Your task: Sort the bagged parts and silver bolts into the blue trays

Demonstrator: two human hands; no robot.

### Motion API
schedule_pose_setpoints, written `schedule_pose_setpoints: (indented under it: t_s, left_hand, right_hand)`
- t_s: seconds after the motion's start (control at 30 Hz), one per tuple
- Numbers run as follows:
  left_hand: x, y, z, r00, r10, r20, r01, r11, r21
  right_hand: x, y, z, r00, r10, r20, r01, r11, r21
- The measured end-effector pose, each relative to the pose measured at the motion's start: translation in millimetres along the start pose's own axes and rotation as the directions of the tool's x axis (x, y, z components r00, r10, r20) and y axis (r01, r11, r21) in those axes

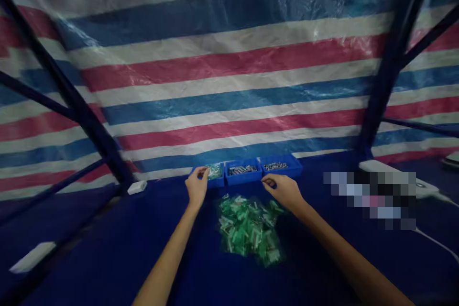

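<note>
My left hand (197,187) is at the left blue bin (216,182), its fingers curled together over the bin's left side. Small clear and green pieces (215,170) lie in that bin. My right hand (284,190) hovers just in front of the right blue bin (294,168), thumb and fingers pinched. Whatever either hand may hold is too small to make out. Small metal parts (275,166) fill part of the right bin. Between them, the middle blue bin (244,178) holds longer metal pieces (243,169). Below my hands lies a pile of small clear bags with green pieces (249,229).
Everything rests on a dark blue tabletop (107,248). White blocks sit at the left (137,187) and lower left (33,257). A white power strip (380,168) with a cable lies right, beside a pixelated patch. Metal posts (390,57) and striped sheeting (229,64) stand behind.
</note>
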State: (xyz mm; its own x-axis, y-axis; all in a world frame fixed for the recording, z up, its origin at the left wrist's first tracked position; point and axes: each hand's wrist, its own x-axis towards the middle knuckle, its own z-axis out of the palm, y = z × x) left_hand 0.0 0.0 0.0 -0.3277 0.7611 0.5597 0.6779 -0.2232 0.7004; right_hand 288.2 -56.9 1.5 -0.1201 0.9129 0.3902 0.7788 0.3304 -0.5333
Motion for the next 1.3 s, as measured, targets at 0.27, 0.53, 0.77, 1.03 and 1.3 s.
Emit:
schedule_pose_setpoints:
  t_s: [0.27,0.53,0.77,1.03,1.3]
  left_hand:
    - [26.3,4.5,16.8,0.967,-0.208,0.146,0.115,0.871,0.478]
    - [7.3,21.4,22.8,0.998,0.048,0.034,-0.058,0.901,0.431]
    - [-70.8,80.4,36.2,0.802,0.450,0.392,-0.455,0.886,-0.087]
    - [-114.2,85.5,35.8,0.545,0.435,0.717,-0.563,0.823,-0.071]
    - [-113.8,84.8,37.6,0.726,0.314,0.612,-0.357,0.933,-0.055]
  right_hand:
    - [3.3,22.3,-11.3,0.963,0.248,0.102,-0.232,0.961,-0.150]
    - [0.0,18.9,-18.1,0.882,0.276,0.381,-0.209,0.956,-0.207]
    - [-3.1,9.5,-15.2,0.878,0.276,0.390,-0.197,0.953,-0.230]
    - [2.1,33.8,-6.8,0.888,0.168,0.428,-0.180,0.984,-0.013]
    - [3.3,45.2,-1.4,0.876,0.159,0.455,-0.158,0.987,-0.040]
